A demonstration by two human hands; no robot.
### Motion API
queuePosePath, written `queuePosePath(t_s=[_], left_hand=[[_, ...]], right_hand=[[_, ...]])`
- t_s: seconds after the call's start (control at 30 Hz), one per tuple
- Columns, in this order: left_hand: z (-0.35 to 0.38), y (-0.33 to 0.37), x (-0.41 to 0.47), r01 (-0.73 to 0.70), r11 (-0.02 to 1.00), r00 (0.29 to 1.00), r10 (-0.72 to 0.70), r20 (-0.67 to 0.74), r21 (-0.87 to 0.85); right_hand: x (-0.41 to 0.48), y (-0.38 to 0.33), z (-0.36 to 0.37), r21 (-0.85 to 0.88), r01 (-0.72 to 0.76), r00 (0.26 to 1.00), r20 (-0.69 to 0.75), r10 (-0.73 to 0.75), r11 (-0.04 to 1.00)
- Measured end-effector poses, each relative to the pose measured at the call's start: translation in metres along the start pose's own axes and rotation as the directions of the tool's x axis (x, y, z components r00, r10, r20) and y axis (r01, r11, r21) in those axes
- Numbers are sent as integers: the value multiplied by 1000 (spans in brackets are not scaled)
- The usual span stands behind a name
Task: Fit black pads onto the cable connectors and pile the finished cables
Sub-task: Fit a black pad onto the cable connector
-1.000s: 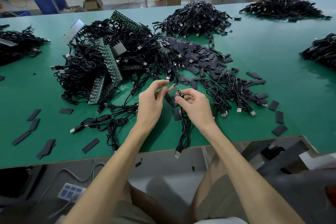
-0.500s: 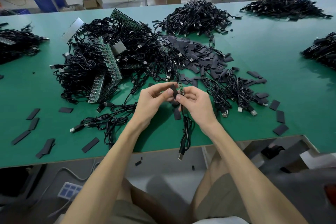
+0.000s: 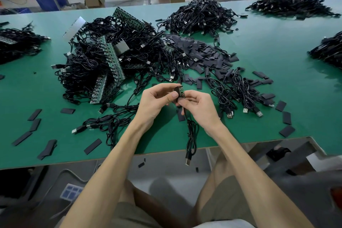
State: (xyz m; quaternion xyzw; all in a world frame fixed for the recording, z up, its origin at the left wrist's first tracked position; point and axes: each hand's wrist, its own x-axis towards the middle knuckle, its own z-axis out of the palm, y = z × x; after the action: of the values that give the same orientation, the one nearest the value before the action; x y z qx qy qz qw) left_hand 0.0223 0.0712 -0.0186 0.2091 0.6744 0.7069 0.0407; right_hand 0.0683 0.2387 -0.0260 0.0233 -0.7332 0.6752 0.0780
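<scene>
while left hand (image 3: 154, 102) pinches one pad (image 3: 177, 91), right hand (image 3: 199, 106) grips one cable (image 3: 190, 135)

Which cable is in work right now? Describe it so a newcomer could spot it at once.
Start at the near edge of the green table, centre, where the left hand and right hand meet. The cable hangs from the right hand, its plug dangling past the edge. It alone is held off the table, not piled.
</scene>
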Motion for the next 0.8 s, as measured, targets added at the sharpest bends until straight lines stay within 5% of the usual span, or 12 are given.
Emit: queuePosePath(t_s=[0.5,0.8], left_hand=[[-2,-5,1,-32,999,999,32,-18,33],[-3,-9,1,-35,995,995,44,-95,88]], right_hand=[[0,3,2,-116,20,999,-26,-23,993],[0,4,-2,-131,64,978,-191,-89,989]])
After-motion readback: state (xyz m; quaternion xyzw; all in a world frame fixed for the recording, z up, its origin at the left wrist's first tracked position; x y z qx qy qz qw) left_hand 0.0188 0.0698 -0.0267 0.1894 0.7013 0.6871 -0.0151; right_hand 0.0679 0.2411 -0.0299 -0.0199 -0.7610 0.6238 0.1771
